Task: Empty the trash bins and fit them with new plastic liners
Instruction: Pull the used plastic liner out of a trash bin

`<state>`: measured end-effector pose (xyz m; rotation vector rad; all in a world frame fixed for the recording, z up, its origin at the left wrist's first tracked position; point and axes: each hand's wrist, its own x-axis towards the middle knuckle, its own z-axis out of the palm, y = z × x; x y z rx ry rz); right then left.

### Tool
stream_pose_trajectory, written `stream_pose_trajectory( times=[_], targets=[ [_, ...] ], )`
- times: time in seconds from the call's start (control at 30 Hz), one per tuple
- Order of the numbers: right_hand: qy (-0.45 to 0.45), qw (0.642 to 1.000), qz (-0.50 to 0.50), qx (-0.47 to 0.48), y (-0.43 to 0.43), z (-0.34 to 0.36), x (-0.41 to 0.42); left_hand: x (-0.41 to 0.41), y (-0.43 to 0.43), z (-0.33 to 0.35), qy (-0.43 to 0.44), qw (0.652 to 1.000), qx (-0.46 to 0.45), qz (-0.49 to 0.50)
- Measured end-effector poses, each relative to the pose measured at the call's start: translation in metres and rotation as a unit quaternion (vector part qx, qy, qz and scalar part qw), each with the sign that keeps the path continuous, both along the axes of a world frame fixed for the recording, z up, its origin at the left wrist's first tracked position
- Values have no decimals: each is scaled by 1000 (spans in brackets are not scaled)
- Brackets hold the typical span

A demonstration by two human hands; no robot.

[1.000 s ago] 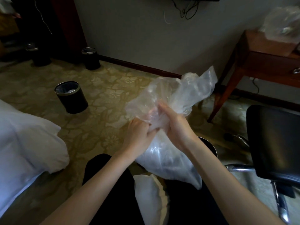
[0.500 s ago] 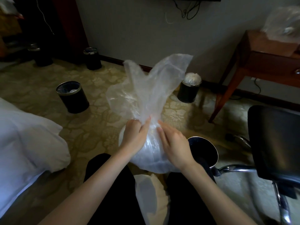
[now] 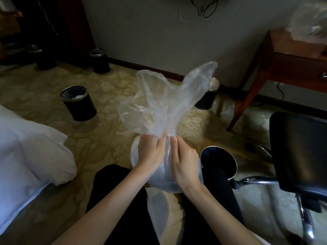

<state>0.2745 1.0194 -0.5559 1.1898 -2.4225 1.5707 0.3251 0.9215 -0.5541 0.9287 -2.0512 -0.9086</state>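
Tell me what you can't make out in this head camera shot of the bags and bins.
Head view:
- contents of the clear bag: veiled by its cloudy plastic.
- bin behind the bag: partly covered by it.
- bin by the knee: inside too dark.
- bag on the desk: blurred, cut off by the edge.

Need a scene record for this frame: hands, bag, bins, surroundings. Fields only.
left hand: grips the gathered neck of the plastic bag
right hand: holds the same neck from the other side
bag state: clear, top flares up, bulges below the hands
nearest bin: by the right knee, open, no liner seen
other bins: left bin; bin behind the bag; far bins by the wall
surroundings: black chair, wooden desk
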Motion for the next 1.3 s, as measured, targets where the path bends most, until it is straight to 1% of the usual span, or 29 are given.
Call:
stream_pose_trajectory(
  times=[0.17,0.3,0.43,0.5,0.6,0.7,0.83,0.93,1.03,1.2,1.3],
  targets=[
    [14,998,-37,-42,-5,-7,1,3,6,6,8,999,-42,-20],
    [35,998,-47,-39,-8,-8,0,7,9,9,24,997,-68,-35],
    [17,999,-25,-34,-7,-6,-5,13,3,6,3,997,-11,-79],
    [9,999,-13,-37,-7,-3,-6,16,2,3,-7,997,-25,-79],
    [-3,999,13,-47,-6,0,-8,23,2,4,16,996,-44,-71],
    [-12,999,40,-28,-6,-1,-11,25,3,6,9,997,-8,-79],
    [-9,999,49,-12,-8,-5,-12,28,2,-3,-12,996,52,-68],
    [-12,999,49,-4,-11,-9,-10,29,0,-11,11,995,69,-64],
    [-7,999,48,0,-13,-12,-8,31,-6,-16,20,992,91,-86],
    [7,999,43,16,-21,-16,-6,32,-7,-12,20,994,68,-85],
    [21,998,45,35,-25,-19,-5,33,-6,-6,40,992,68,-101]
  ],
)
